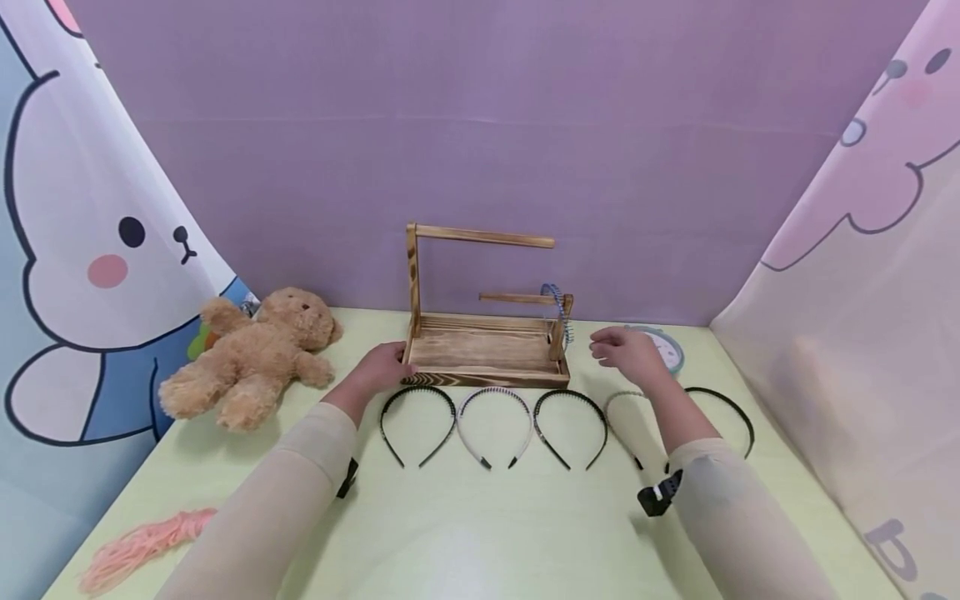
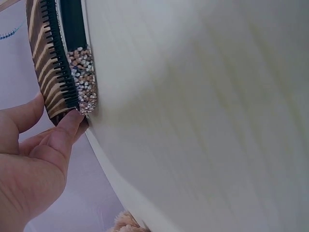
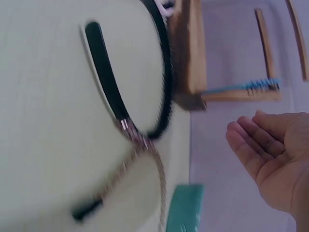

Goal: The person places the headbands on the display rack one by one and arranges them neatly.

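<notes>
My left hand (image 1: 378, 369) grips the front left corner of a wooden rack (image 1: 491, 379); in the left wrist view its thumb and fingers hold the striped wood (image 2: 39, 58). On the right end of the rack's lower bar (image 1: 513, 297) hangs a blue toothed headband (image 1: 553, 289). Just right of the rack, my right hand (image 1: 626, 350) hovers with loosely bent fingers, holding nothing. In front of the rack lies a row of several headbands, among them a black one (image 1: 420, 388), a pale one (image 1: 495, 390) and another black one (image 1: 570, 393). My right forearm partly hides the rightmost ones.
A brown teddy bear (image 1: 258, 362) lies left of the rack. Pink string (image 1: 146, 546) is at the front left. Behind my right hand is a round blue-rimmed clock-like object (image 1: 678, 350). A purple backdrop (image 1: 480, 150) stands behind the pale table (image 1: 480, 533).
</notes>
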The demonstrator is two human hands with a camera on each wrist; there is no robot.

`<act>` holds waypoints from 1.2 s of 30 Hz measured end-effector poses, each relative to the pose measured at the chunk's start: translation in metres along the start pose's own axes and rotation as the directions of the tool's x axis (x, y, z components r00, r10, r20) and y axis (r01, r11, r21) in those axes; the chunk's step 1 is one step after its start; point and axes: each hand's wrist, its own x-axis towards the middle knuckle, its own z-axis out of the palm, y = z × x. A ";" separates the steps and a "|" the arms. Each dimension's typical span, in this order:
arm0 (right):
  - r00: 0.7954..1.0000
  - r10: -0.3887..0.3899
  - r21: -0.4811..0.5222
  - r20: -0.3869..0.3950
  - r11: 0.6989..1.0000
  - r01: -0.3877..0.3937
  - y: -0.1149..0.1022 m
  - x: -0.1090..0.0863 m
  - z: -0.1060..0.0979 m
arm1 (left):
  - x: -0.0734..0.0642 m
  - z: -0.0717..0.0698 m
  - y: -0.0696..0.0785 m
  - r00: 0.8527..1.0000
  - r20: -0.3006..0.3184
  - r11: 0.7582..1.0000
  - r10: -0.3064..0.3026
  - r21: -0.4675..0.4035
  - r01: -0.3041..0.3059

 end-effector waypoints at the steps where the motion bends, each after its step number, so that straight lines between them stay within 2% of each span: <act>1: 1.000 0.011 -0.020 -0.006 1.000 -0.011 0.002 -0.002 -0.005 | 0.000 0.000 0.000 1.000 0.000 1.000 0.000 -0.003 0.000; 8: 0.999 0.022 -0.195 -0.048 0.980 -0.031 0.028 -0.022 -0.045 | 0.000 0.000 0.001 1.000 0.002 1.000 -0.003 -0.008 0.003; 12: 0.995 0.092 -0.255 -0.023 0.962 -0.095 0.051 -0.032 -0.063 | -0.002 -0.001 0.001 1.000 0.003 1.000 -0.008 -0.017 0.008; 16: 0.976 0.214 -0.331 0.041 0.925 -0.189 0.073 -0.042 -0.074 | -0.001 -0.001 0.001 1.000 -0.003 1.000 -0.003 -0.022 0.003; 19: 0.941 0.322 -0.311 0.103 0.909 -0.277 0.087 -0.047 -0.075 | -0.001 -0.002 0.000 1.000 0.002 1.000 0.000 -0.023 0.000; 23: 0.906 0.402 -0.245 0.132 0.899 -0.363 0.101 -0.051 -0.069 | -0.002 -0.002 0.001 1.000 0.010 1.000 -0.010 -0.023 0.010; 32: 0.913 0.399 -0.289 0.091 0.888 -0.359 0.106 -0.051 -0.063 | -0.001 0.000 -0.001 1.000 0.008 1.000 -0.018 -0.022 0.018; 36: 0.910 0.409 -0.332 0.068 0.869 -0.366 0.102 -0.053 -0.065 | 0.000 0.000 -0.001 1.000 0.011 0.999 -0.026 -0.032 0.026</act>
